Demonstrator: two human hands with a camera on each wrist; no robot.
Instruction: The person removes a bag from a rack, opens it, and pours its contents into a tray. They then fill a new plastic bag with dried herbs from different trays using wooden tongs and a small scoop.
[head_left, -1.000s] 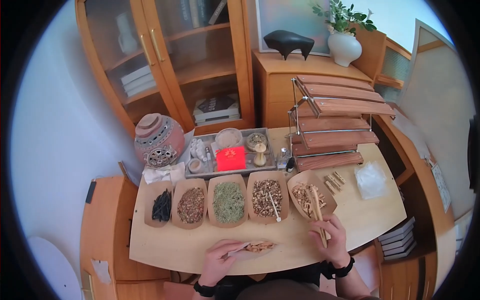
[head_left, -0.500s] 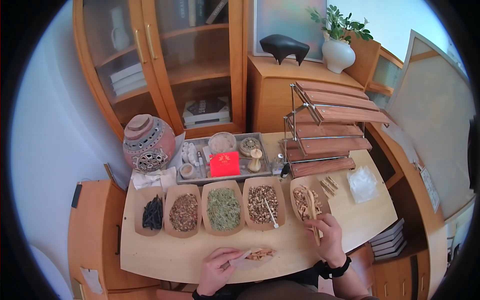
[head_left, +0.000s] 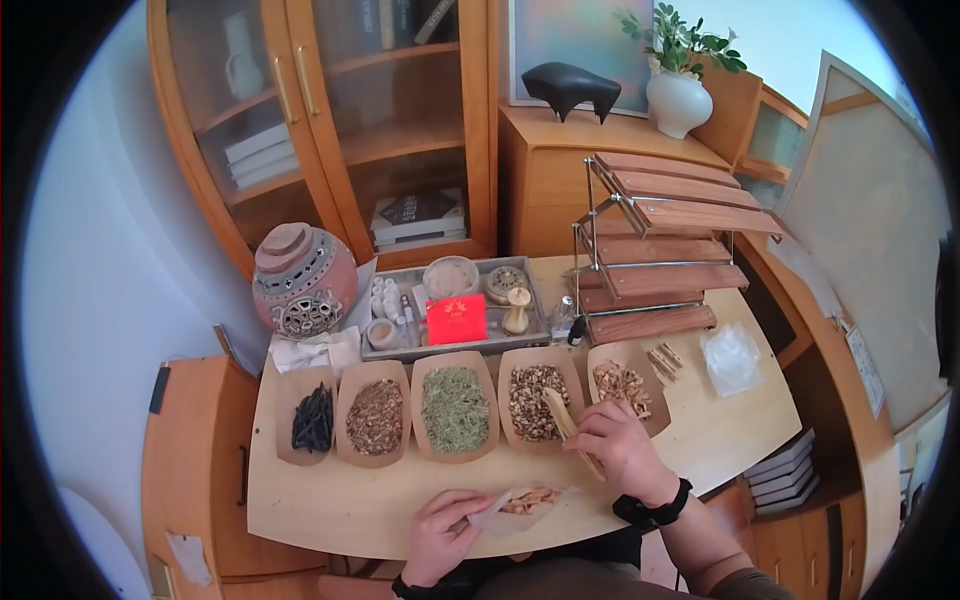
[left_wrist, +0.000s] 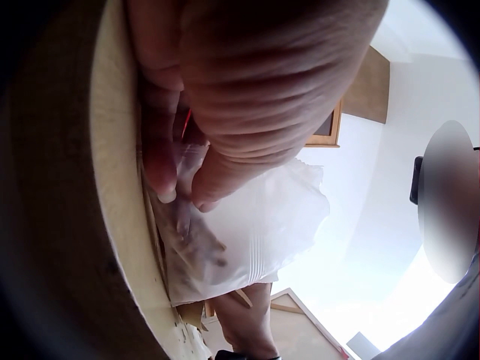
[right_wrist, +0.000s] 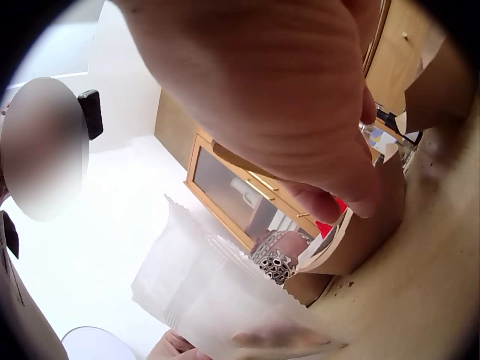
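My left hand [head_left: 445,530] pinches the edge of a small translucent pouch [left_wrist: 225,255] with tan dried chips inside, low over the table's front edge. Wooden tongs [head_left: 560,418] are held in my right hand [head_left: 622,452], their tips over the paper tray of mixed brown chopped herbs [head_left: 533,388]. Just right of it is a paper tray of pale dried chips [head_left: 618,382], partly covered by that hand. In the right wrist view the pouch [right_wrist: 217,292] hangs with its serrated edge up.
Paper trays of green herb [head_left: 455,408], reddish-brown bits [head_left: 377,415] and black strips [head_left: 313,420] continue leftward. Behind them stand a grey tray [head_left: 485,348] with a red packet [head_left: 456,320] and a pierced clay jar [head_left: 303,285]. A slatted wooden rack [head_left: 660,275] and plastic bag [head_left: 730,360] are at right.
My right hand has carried the tongs left, from the pale chips to the mixed brown herbs. The left hand stays near the front edge with the pouch.
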